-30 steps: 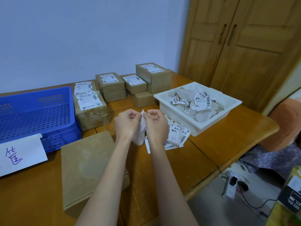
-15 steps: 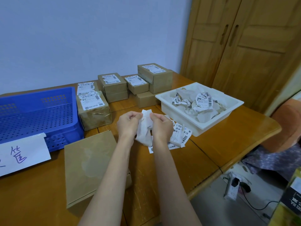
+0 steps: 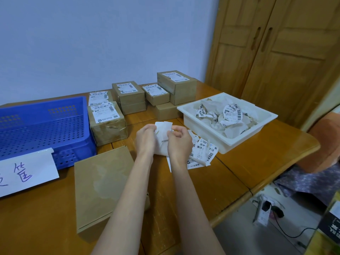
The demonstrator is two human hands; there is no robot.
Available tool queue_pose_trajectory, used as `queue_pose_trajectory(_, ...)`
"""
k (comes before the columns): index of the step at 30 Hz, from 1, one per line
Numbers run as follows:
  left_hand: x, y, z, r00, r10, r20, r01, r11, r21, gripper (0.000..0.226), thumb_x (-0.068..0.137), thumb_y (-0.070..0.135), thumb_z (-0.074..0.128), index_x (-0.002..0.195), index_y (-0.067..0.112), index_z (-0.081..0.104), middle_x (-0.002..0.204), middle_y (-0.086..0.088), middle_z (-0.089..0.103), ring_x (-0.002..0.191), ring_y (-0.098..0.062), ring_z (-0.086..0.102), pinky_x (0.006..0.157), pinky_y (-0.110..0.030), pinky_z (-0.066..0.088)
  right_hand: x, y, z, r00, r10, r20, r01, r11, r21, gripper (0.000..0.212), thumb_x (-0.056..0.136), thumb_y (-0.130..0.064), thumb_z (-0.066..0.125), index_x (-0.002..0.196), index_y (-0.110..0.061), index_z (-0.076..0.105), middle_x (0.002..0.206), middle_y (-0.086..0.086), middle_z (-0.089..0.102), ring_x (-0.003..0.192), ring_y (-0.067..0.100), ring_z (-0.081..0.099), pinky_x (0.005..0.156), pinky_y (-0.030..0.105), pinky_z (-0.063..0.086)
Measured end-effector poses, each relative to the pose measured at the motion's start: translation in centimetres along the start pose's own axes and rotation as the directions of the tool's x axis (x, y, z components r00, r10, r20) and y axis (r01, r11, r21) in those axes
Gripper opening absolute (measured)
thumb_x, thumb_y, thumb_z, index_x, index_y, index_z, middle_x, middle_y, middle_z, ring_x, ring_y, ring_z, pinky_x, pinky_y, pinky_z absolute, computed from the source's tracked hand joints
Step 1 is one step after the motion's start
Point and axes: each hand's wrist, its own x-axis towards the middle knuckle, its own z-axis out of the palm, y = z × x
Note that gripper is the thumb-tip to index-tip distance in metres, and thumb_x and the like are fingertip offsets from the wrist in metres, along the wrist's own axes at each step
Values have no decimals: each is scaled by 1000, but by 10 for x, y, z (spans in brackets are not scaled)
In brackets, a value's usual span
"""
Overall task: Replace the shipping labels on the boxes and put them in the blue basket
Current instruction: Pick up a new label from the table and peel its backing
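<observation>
Both forearms reach forward from bottom of frame, roughly parallel, converging mid-table. Left hand (image 3: 146, 139) and right hand (image 3: 179, 142) are side by side, backs toward the camera, fingers curled inward at the top, both pinching the same white label sheet (image 3: 162, 129) between them. The sheet's top edge sticks up above the knuckles; the rest hangs crumpled between and below the palms. Can't tell whether it's label or backing paper, since the visible face is blank. Hands are held above the wooden table (image 3: 239, 162), not resting on it. Just right of the right hand, a small pile of loose printed labels (image 3: 202, 153) lies on the table, partly hidden by that hand, touching or nearly touching the front corner of the white bin (image 3: 244, 138). The bin holds crumpled label scraps (image 3: 230, 116). Under the left forearm lies a flat brown box (image 3: 99, 183), top face bare of any label, with a pale patch in the middle. The blue basket (image 3: 44, 126) sits at far left with nothing visible inside; a white paper sign (image 3: 25, 173) with handwriting hangs over its front rim. Right beside the basket stands a labelled box (image 3: 107, 124), label on top. Behind it, along the wall, is a cluster of further labelled boxes (image 3: 128, 96), some stacked two high. A wooden cabinet (image 3: 276, 52) stands behind the table on the right.
</observation>
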Motion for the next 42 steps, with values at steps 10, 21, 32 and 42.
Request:
queue_pose_trajectory(10, 2, -5, 0, 990, 138, 10, -138, 977, 162, 43, 97, 11, 44, 54, 16, 37, 57, 1, 31, 58, -12, 26, 57, -28, 23, 2, 4, 5, 998, -55, 6, 55, 998, -13, 13, 94, -27, 59, 85, -17, 60, 73, -15, 55, 73, 6, 52, 75, 29, 38)
queue_pose_trajectory(21, 5, -5, -1, 977, -211, -19, 206, 967, -151, 27, 99, 24, 51, 118, 8, 59, 105, -8, 66, 94, -23, 62, 76, -35, 53, 4, 7, 8, 997, 72, -9, -71, 994, 84, 20, 96, -30, 55, 77, -29, 54, 75, -19, 58, 91, 20, 68, 85, 39, 48)
queue_pose_trajectory(32, -1, -12, 3, 985, -171, -10, 170, 984, -49, 27, 100, 18, 48, 74, 21, 55, 79, 2, 53, 72, -11, 48, 66, -26, 41, 8, 13, 5, 996, 90, 12, -90, 996, 9, 27, 91, -36, 63, 101, -13, 54, 86, -5, 60, 86, 18, 59, 75, 32, 45)
queue_pose_trajectory(42, 0, -10, -1, 914, -391, 105, 405, 881, -247, 30, 98, 21, 54, 124, 7, 59, 101, -8, 69, 76, -20, 64, 56, -32, 45, 12, 14, 6, 968, 249, -39, -236, 950, 206, 25, 94, -28, 61, 73, -17, 51, 80, -3, 58, 87, 21, 62, 91, 45, 53)
